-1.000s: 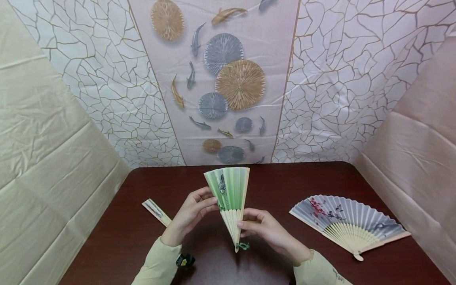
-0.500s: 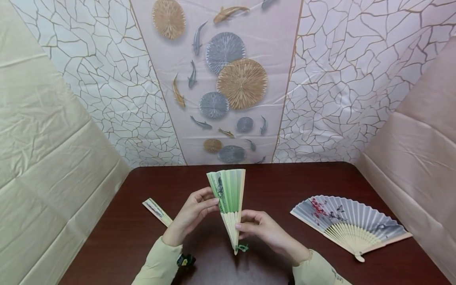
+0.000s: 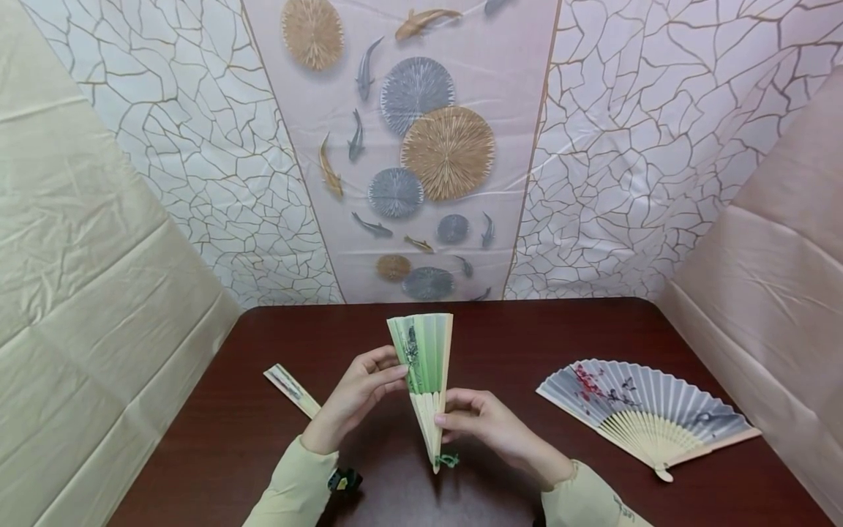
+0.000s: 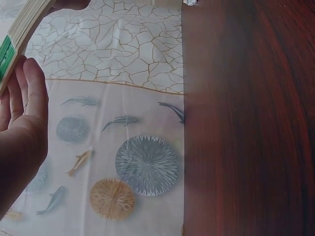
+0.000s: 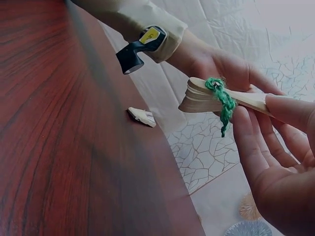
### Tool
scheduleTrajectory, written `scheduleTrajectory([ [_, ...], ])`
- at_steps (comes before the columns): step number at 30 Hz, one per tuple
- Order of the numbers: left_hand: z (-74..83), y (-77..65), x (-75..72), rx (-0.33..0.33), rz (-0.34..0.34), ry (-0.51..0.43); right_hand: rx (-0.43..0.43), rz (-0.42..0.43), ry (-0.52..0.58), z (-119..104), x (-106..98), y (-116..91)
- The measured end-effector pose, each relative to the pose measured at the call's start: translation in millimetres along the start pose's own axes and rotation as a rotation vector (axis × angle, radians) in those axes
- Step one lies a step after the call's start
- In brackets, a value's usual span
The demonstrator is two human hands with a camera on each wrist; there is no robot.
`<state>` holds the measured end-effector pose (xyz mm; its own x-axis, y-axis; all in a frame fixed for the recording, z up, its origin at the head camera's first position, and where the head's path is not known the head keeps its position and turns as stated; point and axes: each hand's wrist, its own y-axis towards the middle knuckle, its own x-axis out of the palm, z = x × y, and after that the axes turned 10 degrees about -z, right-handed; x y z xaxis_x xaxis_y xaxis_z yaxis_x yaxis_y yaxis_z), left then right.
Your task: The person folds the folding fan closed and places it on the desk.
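Fan of pleated green fabric and pale wooden ribs (image 3: 429, 359), partly spread, is pinched by the left hand (image 3: 362, 380) at its fabric edge and the right hand (image 3: 484, 421) at its ribs, above a dark red-brown wooden tabletop (image 3: 500, 351). Rightward lies an open grey pleated fan (image 3: 658, 399).

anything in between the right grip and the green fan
No, nothing visible: the right grip pinches the green fan directly by its sticks. The grey fan lies apart on the right, the folded fan on the left.
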<state>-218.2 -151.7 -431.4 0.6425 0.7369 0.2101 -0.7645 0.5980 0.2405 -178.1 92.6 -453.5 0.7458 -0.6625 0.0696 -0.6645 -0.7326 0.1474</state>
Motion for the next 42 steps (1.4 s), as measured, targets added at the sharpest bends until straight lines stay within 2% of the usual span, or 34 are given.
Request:
scheduleTrajectory([
  [11, -4.1, 1.6, 0.9, -0.032, 0.044, 0.049, 0.045, 0.065, -0.052, 0.6, 2.7, 2.7],
  [28, -7.0, 2.7, 5.4, -0.080, 0.061, 0.110, 0.085, 0.124, -0.147, 5.8, 3.1, 4.1],
  [36, -11.5, 3.1, 5.8, -0.090, 0.067, 0.112, 0.072, 0.144, -0.311, 9.0, 2.1, 3.1],
  [42, -13.3, 5.4, 7.6, -0.109, 0.100, 0.121, 0.078, 0.166, -0.402, 7.7, 2.6, 2.1],
])
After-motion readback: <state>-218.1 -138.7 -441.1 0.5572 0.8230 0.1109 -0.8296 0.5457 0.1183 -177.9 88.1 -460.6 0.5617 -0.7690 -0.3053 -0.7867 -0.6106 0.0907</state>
